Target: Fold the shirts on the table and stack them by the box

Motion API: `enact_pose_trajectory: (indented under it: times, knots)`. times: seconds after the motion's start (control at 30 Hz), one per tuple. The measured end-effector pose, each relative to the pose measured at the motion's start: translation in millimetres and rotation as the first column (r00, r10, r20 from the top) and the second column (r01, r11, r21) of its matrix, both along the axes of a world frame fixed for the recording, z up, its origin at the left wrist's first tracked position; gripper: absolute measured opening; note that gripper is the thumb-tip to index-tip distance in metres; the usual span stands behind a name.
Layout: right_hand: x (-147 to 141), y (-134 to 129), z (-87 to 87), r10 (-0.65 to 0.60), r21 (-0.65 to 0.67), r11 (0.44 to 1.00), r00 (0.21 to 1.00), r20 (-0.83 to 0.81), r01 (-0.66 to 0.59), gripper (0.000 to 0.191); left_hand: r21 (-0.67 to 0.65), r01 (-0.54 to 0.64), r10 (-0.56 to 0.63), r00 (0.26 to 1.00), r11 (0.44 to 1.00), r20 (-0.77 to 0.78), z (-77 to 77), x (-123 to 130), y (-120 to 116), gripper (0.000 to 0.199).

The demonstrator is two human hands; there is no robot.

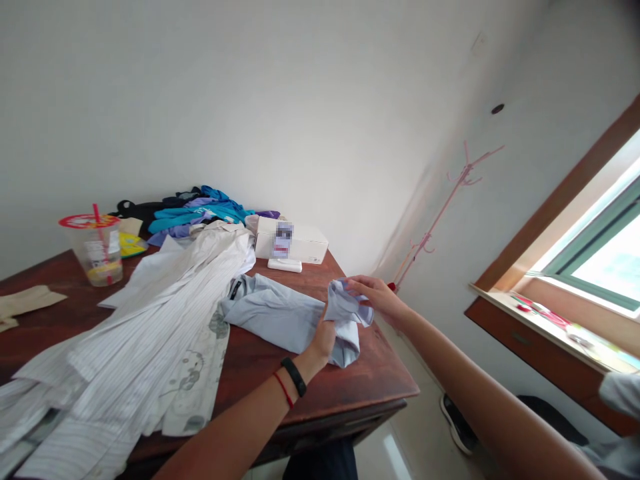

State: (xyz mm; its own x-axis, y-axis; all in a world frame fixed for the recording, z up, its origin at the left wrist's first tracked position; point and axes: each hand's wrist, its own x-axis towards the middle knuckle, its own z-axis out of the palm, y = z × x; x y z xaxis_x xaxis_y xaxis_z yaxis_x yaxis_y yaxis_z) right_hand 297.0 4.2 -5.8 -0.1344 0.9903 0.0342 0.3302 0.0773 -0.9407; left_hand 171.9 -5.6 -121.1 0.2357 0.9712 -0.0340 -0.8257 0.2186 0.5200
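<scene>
A light grey-blue shirt (280,310), folded into a long strip, lies across the table, its collar end with a dark label pointing left. My left hand (324,337) grips the right end of it; the fingers are mostly hidden behind a raised flap of the cloth. On the other side of that flap, my right hand (373,293) pinches its upper edge between thumb and fingers. Left of the grey-blue shirt, a striped white shirt (165,333) is spread lengthwise, partly over a pale cloth with a grey cartoon print (187,380).
On the dark red wooden table (373,370) stand a plastic cup with a red straw (97,250), a white box (310,243) and a small white device (285,265). Coloured clothes (200,210) are heaped by the wall. A pink coat stand (443,207) rises beyond the table.
</scene>
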Motion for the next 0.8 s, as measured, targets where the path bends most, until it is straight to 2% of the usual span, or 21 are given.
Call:
enact_pose_trajectory:
  times: [0.1,0.17,0.23,0.3,0.4,0.47,0.57,0.7,0.8]
  knots:
    - [35,4,-16.6,-0.122,0.263,0.954,0.989,-0.086,0.141,0.04,-0.088,-0.052,0.054,0.998,0.995,0.023,-3.0,-7,7,0.028]
    - [59,11,-38.6,-0.216,0.319,0.917,0.97,-0.108,0.24,0.039,-0.132,-0.052,0.061,0.996,0.99,0.067,-3.7,-13,9,0.026]
    - [76,21,-66.5,-0.194,0.255,0.947,0.98,-0.031,0.196,0.047,-0.175,-0.028,0.051,0.99,0.984,0.129,-2.3,-17,9,0.029]
    - [83,31,-94.3,-0.099,0.192,0.978,0.992,0.081,0.082,0.058,-0.213,-0.003,0.04,0.985,0.977,0.17,0.3,-20,7,0.031]
    - [76,45,-120.5,-0.018,0.208,0.978,0.983,0.185,-0.021,0.074,-0.222,0.005,0.032,0.987,0.975,0.161,2.4,-20,5,0.032]
    - [68,54,-122.7,0.005,0.261,0.964,0.981,0.191,-0.056,0.08,-0.199,-0.001,0.031,0.989,0.98,0.148,0.9,-19,3,0.032]
    - [58,67,-109.2,0.063,0.287,0.951,0.98,0.189,-0.117,0.075,-0.162,-0.009,0.03,0.991,0.987,0.13,-4.3,-17,2,0.035]
    - [51,81,-91.4,0.199,0.217,0.947,0.964,0.177,-0.235,0.05,-0.124,0.023,-0.005,0.99,0.992,0.14,-8.8,-18,2,0.04]
    - [49,83,-90.9,0.175,0.117,0.975,0.977,0.124,-0.19,0.045,-0.082,0.095,-0.079,0.981,0.992,0.179,-8.3,-22,0,0.052]
